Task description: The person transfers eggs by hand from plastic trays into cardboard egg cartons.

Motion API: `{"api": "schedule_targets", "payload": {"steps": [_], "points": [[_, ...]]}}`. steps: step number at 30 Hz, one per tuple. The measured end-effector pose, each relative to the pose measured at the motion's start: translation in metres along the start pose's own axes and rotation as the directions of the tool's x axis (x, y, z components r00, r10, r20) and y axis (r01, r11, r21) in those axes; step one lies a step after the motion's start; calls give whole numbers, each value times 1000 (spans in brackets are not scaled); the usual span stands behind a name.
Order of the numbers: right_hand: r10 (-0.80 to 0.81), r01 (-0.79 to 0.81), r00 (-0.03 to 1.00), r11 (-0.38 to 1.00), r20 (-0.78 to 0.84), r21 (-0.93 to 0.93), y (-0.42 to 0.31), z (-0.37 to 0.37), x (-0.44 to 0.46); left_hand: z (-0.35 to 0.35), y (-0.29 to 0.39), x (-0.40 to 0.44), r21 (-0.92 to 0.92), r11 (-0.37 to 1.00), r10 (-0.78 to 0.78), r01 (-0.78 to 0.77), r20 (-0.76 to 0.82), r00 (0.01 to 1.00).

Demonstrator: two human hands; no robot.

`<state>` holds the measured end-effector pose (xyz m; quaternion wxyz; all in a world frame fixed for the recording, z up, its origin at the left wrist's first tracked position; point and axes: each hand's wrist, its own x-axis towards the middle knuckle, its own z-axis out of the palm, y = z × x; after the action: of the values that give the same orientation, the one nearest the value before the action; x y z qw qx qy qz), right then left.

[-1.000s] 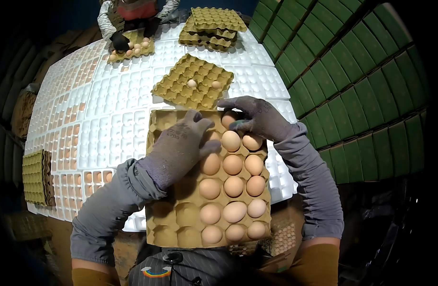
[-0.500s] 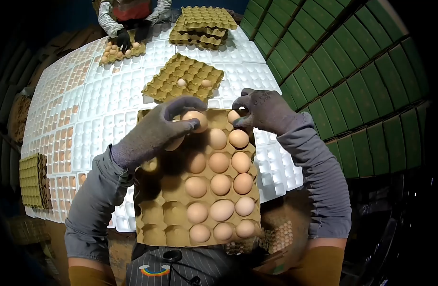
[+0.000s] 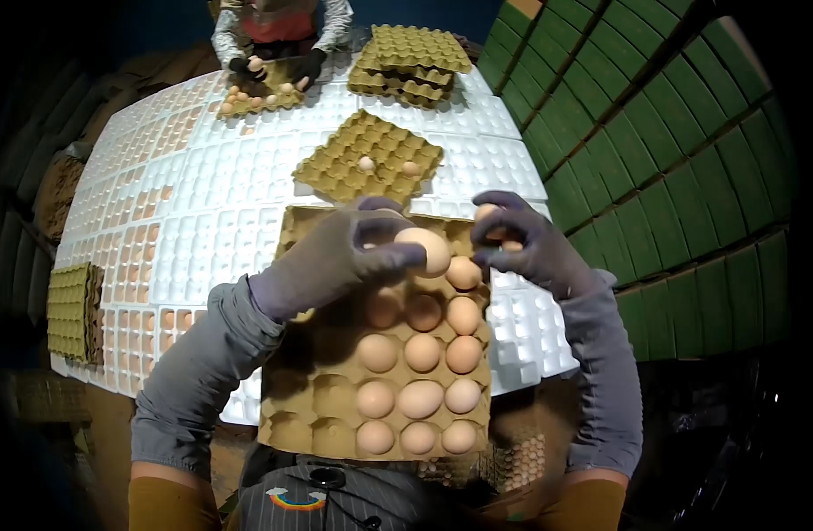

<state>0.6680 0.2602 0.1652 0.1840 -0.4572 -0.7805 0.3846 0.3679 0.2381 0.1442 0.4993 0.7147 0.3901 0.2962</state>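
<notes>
My left hand [image 3: 314,265] is over the far half of the brown pulp tray [image 3: 278,434], thumb and fingers clamped on a pale egg [image 3: 426,251]. My right hand [image 3: 546,257] is at the tray's far right corner, fingers curled round 2 eggs [image 3: 511,246].

I see 13 eggs [image 3: 421,352] plainly in this tray: 3 in each of the 4 nearest rows, reaching only to the 3rd column from the right edge, and 1 more in the 5th row. My hands hide much of the far part, so I cannot tell how many lie there.

Just beyond its far edge, a tilted pulp tray [image 3: 336,150] holds 2 loose eggs [image 3: 367,164]. White plastic trays [image 3: 225,234] spread around it, many toward their left edge carrying eggs. A stack of pulp trays [image 3: 73,310] stands at that edge; a co-worker [image 3: 274,22] handles eggs at the far one. Green cartons [image 3: 681,195] line the right.
</notes>
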Motion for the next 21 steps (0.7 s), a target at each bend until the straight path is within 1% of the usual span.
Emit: {"api": "schedule_targets", "payload": {"steps": [1,2,3,4,5,6,7,8,9,10,11,12,13,14,15,16,17,18,19,20,21], "points": [[-14,19,1000,901,13,-433,-6,13,-4,-11,-16,-11,-198,969,-141,145,32,989],[-98,82,995,768,11,-635,-4,27,-7,-22,-5,-28,-339,915,-210,218,62,976],[-185,124,983,588,16,-800,0,36,-8,-29,8,-43,-474,835,-267,280,95,959],[-198,144,980,619,24,-772,-3,35,-8,-27,-11,-53,-687,686,-251,239,84,964],[-209,163,977,645,32,-746,-11,29,-8,-36,-32,-64,-754,618,-252,223,79,965],[-81,51,997,772,-18,-633,-26,25,-8,-44,-52,-74,-813,545,-252,205,74,965],[65,-78,997,860,-42,-504,-34,25,-6,-52,-67,-88,-841,512,-210,173,73,975],[76,-94,992,976,-100,-197,-30,25,-1,-58,-78,-105,-853,508,-208,118,12,978],[125,-113,990,982,-71,154,-37,32,5,-66,-80,-122,-834,534,-261,136,-10,965],[174,-132,984,864,-42,486,-48,39,14,-74,-90,-139,-815,562,-321,141,-58,945],[247,-149,969,621,-12,769,-62,58,21,-81,-103,-156,-797,583,-366,156,-86,927],[178,-196,977,539,116,819,-67,71,34,-89,-123,-174,-808,566,-383,162,-84,920],[245,-188,968,597,46,780,-106,99,47,-98,-143,-190,-817,553,-399,166,-85,913],[296,-288,946,579,132,763,-119,115,61,-107,-154,-207,-773,607,-404,183,-102,909],[316,-303,940,610,125,732,-148,135,75,-117,-162,-226,-725,659,-418,201,-131,899],[305,-347,931,568,202,746,-154,152,92,-129,-163,-247,-695,682,-451,226,-157,879],[283,-399,915,521,288,755,-159,172,111,-140,-190,-271,-719,662,-456,213,-160,876],[279,-416,908,517,313,748,-173,191,128,-155,-200,-292,-646,714,-495,268,-196,846],[299,-428,904,620,307,657,-188,212,145,-168,-210,-316,-571,750,-538,333,-235,809],[313,-434,900,710,304,554,-200,235,163,-183,-228,-333,-393,851,-496,350,-376,783],[312,-456,881,760,355,463,-203,261,184,-194,-234,-346,-230,894,-447,385,-528,723]]}}
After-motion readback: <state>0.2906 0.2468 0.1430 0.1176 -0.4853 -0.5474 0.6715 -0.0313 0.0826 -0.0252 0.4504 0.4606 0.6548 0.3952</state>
